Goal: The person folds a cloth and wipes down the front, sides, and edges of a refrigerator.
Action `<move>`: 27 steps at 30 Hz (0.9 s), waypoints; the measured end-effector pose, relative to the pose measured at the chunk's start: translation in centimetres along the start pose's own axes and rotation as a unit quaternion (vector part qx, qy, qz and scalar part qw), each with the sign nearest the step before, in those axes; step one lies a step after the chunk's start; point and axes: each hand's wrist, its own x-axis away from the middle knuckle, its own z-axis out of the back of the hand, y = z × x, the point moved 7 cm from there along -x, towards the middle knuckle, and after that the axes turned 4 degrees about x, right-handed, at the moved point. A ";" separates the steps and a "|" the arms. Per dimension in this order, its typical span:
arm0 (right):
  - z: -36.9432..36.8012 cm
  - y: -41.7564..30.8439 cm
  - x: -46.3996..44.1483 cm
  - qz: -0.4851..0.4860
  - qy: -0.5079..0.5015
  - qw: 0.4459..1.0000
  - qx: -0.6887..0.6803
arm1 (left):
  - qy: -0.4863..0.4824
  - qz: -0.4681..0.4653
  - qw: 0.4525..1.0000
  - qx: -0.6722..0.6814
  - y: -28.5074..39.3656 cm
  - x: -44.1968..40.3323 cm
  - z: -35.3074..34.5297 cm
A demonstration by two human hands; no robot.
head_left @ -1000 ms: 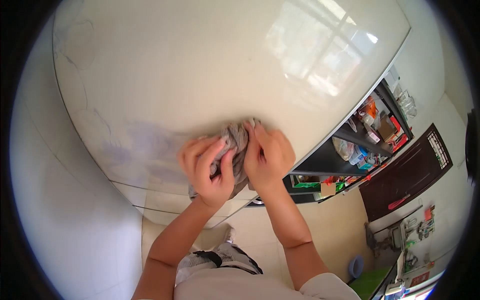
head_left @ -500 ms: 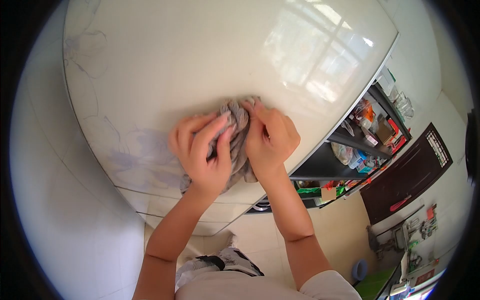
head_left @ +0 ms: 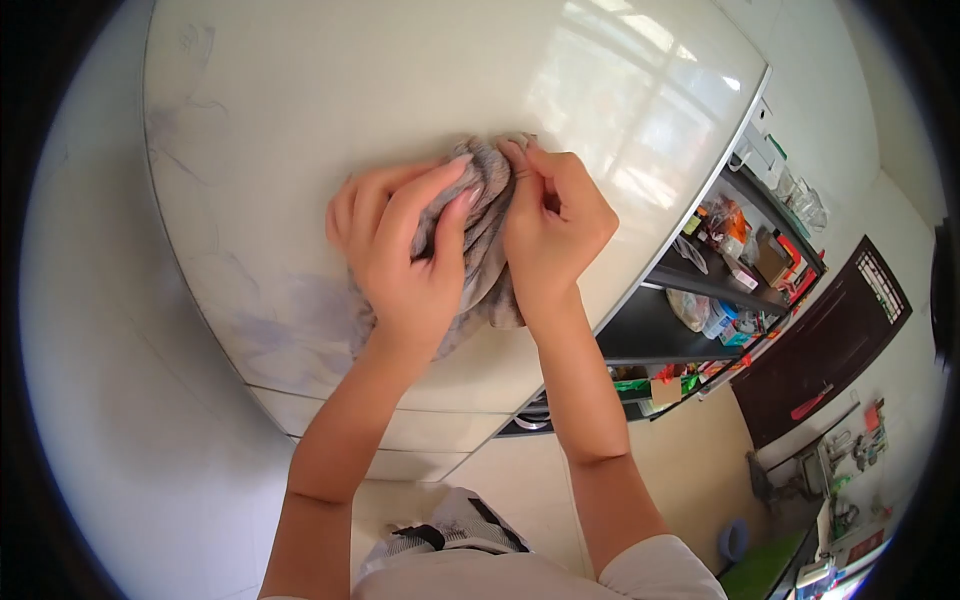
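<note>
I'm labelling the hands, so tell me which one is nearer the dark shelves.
The right hand: it holds the grey cloth on the side facing the dark shelves; the left hand is farther away.

My cloth (head_left: 487, 258) is greyish brown, the panel (head_left: 370, 100) cream with faint purple patches and fine curling lines, the shelves (head_left: 655, 325) black, the door (head_left: 822, 345) dark brown, my right sleeve (head_left: 660, 574) white.

Room up glossy panel (head_left: 340, 90) past cloth (head_left: 487, 235); shelving (head_left: 660, 328) blocks right.
</note>
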 end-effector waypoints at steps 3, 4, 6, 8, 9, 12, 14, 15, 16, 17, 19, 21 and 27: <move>0.2 0.1 1.7 -0.020 -0.008 0.999 0.028 | -0.045 -0.030 0.998 -0.044 0.4 0.3 0.5; 0.4 0.1 3.4 -0.015 -0.020 0.998 0.051 | -0.041 -0.021 0.997 -0.055 0.1 1.7 1.1; 0.5 -0.5 4.7 0.040 -0.028 0.997 0.056 | -0.035 -0.005 0.996 -0.076 -0.4 5.0 2.0; 0.3 -0.9 4.1 0.090 -0.015 0.995 0.030 | -0.020 0.000 0.998 -0.060 -0.7 5.5 1.9; -0.4 -1.0 2.9 0.112 -0.016 0.993 0.015 | -0.019 0.001 0.998 -0.057 -0.6 4.5 1.6; -1.5 -1.6 -1.4 0.078 -0.016 0.997 0.011 | 0.000 -0.015 0.998 -0.059 0.2 0.5 0.7; -1.2 -1.4 -0.8 0.057 -0.018 0.998 0.026 | 0.001 -0.045 0.997 -0.068 0.5 -0.8 0.5; -0.9 -1.3 -0.1 0.047 -0.021 0.998 0.034 | -0.017 -0.052 0.994 -0.094 0.8 -0.3 0.7; -0.2 -1.1 1.3 0.051 -0.020 0.998 0.041 | -0.033 -0.044 0.993 -0.107 1.0 1.1 0.8; 0.4 -0.6 3.3 0.055 -0.020 0.997 0.047 | -0.048 -0.038 0.991 -0.120 0.8 3.2 1.0; 1.3 -0.1 5.2 0.059 -0.026 0.997 0.031 | -0.071 -0.037 0.990 -0.115 1.0 6.1 1.0; 1.2 -0.7 4.0 0.086 -0.049 0.994 0.047 | -0.061 -0.020 0.990 -0.128 0.9 6.2 0.6; -0.7 -1.0 -1.9 0.049 -0.059 0.995 0.062 | -0.064 -0.027 0.992 -0.102 1.0 0.1 -0.8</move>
